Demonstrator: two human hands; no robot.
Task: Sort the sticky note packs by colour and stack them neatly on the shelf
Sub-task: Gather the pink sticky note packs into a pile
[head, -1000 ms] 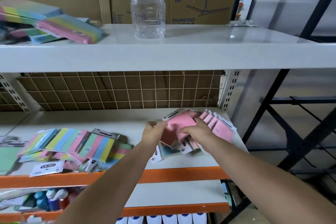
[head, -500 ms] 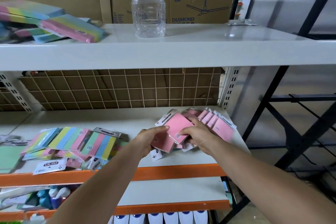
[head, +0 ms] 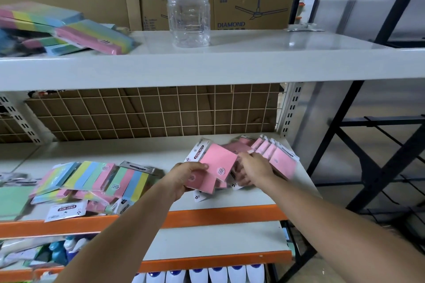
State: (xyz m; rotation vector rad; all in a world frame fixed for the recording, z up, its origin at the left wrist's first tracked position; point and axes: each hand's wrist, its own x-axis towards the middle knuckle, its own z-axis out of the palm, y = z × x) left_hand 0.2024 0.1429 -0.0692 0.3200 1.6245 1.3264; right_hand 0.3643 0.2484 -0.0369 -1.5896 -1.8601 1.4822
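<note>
Sorting looks partly done, as best I can judge. On the middle shelf (head: pixel 147 151), the pink packs (head: pixel 279 159) lean in a row on the right side, close to the shelf's right post (head: pixel 291 108). The left hand (head: pixel 184 178) holds a small bunch of pink packs, the front pink pack (head: pixel 218 162) on top with its white card end pointing up and away. Its fingers are curled under the bunch and the thumb presses on top. The right hand (head: pixel 254 169) is just beside that bunch, between it and the leaning row. It is blurry, so I cannot tell if its fingers hold a pack or only touch the pile. A few more pink packs (head: pixel 208 194) lie flat under the hands on the shelf. These probably need to join the row. On the left side of the same shelf, the striped packs (head: pixel 96 179) lie in a messy heap, some tipped over each other, with a white card pack (head: pixel 66 210) at the front edge. A plain green pack (head: pixel 11 200) sits at the far left. That heap looks not sorted yet. More striped packs (head: pixel 76 32) lie loose on the top shelf (head: pixel 253 62), left of a clear bottle (head: pixel 189 7). So the pink group is nearly made, and the rest seems left to do. The packs are thin, flat and wrapped in shiny plastic, so they may slide.
</note>
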